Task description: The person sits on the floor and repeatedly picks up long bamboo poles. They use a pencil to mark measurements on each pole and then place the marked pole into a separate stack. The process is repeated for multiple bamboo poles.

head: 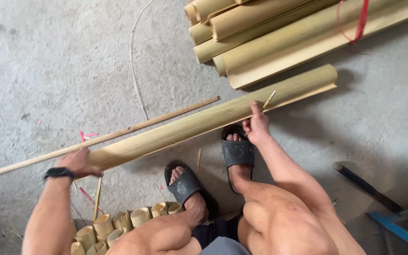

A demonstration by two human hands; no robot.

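the person squats on the concrete floor [48,61] with a long split bamboo slat [213,120] held across in front of the sandalled feet. the left hand [77,163] is closed around the slat's near end, beside a wrist with a black watch [58,173]. the right hand [257,126] presses on the slat further along, fingers curled, pinching a small thin stick or marker [268,99] against its upper edge. a thin round rod [105,137] lies along the slat just behind it.

as a judgement, the work looks to be at the measuring or marking step: the slat is whole and uncut. short cut bamboo sections [119,224] stand by the left knee, so some pieces look done. a bundle of bamboo slats [279,33] tied with red string lies untouched beyond.
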